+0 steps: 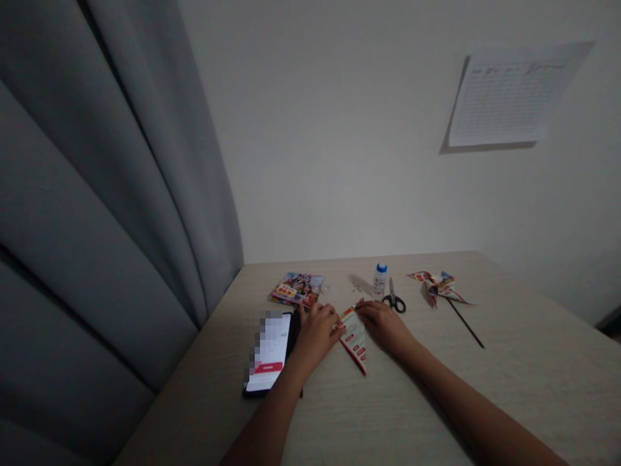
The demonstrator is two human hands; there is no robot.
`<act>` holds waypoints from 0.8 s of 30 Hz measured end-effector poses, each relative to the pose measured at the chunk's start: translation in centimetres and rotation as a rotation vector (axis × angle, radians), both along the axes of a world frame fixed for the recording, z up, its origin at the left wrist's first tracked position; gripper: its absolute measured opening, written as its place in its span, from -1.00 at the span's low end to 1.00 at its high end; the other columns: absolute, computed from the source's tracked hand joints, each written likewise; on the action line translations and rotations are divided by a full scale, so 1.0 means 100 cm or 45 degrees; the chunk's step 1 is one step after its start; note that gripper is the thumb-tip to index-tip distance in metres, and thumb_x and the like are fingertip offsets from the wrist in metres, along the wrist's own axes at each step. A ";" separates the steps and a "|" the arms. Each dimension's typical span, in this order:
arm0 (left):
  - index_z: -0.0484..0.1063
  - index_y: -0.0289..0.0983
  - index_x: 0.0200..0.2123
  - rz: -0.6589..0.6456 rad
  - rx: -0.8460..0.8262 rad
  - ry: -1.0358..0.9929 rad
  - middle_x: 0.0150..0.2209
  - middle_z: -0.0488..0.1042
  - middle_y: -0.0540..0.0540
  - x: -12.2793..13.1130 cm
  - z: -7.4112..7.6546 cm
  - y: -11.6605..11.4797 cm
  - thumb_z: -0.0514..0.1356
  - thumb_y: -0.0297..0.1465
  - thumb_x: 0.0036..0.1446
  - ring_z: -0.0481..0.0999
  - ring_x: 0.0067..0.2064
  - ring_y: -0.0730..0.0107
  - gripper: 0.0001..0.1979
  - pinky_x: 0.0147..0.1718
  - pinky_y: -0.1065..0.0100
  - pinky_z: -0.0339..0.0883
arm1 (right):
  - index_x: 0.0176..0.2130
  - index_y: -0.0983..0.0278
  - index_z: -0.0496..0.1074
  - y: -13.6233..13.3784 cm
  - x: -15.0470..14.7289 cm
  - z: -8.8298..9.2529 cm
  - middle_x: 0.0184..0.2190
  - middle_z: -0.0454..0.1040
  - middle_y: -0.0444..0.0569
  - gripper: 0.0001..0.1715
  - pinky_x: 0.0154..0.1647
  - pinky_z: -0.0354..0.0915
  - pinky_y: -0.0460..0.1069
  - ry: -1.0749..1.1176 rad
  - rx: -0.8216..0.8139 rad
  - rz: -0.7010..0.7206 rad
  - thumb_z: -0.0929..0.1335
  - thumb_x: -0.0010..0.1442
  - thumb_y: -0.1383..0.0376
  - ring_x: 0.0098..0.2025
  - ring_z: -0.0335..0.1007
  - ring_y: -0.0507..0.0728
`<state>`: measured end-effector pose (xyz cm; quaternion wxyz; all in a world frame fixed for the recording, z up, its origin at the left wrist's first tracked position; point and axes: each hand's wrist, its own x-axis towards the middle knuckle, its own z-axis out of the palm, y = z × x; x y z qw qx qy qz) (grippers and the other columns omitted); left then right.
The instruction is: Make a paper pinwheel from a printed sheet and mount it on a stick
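Observation:
Between my hands, a printed paper (356,338) folded into a triangle lies on the table, its long point toward me. White with red patches, it has a yellow and red strip along its far edge. My left hand (317,329) grips the left edge of this paper with curled fingers. At the far right corner, my right hand (385,323) pinches the same paper; the palm hides part of that edge. Just beyond my right hand are black-handled scissors (398,303) and a small white bottle with a blue cap (380,281).
A phone (266,356) with a lit screen lies left of my left forearm. Behind it is a stack of colourful flyers (297,288). A paper pinwheel (439,285) on a dark stick lies at right. A grey curtain (126,162) hangs along the left; a printed sheet (504,100) is on the wall.

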<state>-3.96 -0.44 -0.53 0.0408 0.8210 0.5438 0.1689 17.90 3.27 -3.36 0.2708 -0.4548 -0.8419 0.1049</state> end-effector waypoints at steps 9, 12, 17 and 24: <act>0.44 0.00 0.06 0.044 -0.022 0.005 0.23 0.37 -0.03 0.001 -0.014 0.004 0.16 -0.22 0.30 0.19 0.26 0.01 -0.72 0.29 -0.40 -0.34 | -0.05 0.23 0.58 -0.002 0.000 -0.002 0.02 0.54 0.04 -0.69 0.12 0.31 0.01 0.005 0.000 -0.037 0.27 0.34 0.33 0.02 0.47 0.14; 0.37 0.16 0.17 0.045 -0.044 0.029 0.31 0.27 0.02 -0.001 -0.018 0.004 0.12 -0.19 0.31 0.13 0.31 -0.07 -0.63 0.26 -0.45 -0.40 | -0.05 0.22 0.58 -0.005 0.000 -0.003 -0.01 0.52 0.05 -0.69 0.07 0.32 0.01 -0.006 0.025 -0.051 0.28 0.34 0.32 -0.02 0.45 0.13; 0.34 0.26 0.18 0.095 -0.093 0.040 0.37 0.18 0.05 -0.003 -0.019 0.005 0.11 -0.10 0.30 0.06 0.35 -0.21 -0.61 0.21 -0.53 -0.38 | -0.02 0.09 0.58 -0.008 0.001 -0.002 0.00 0.47 0.03 -0.69 0.14 0.23 0.09 -0.137 0.057 -0.114 0.33 0.30 0.32 0.07 0.33 0.20; 0.32 0.33 0.18 0.109 -0.122 -0.005 0.38 0.16 0.05 -0.005 -0.022 0.006 0.10 -0.06 0.29 -0.02 0.38 -0.27 -0.61 0.14 -0.61 -0.48 | 0.10 -0.08 0.49 -0.018 -0.003 0.006 -0.06 0.43 0.05 -0.62 0.04 0.21 0.12 -0.329 0.020 -0.349 0.26 0.36 0.14 0.01 0.27 0.25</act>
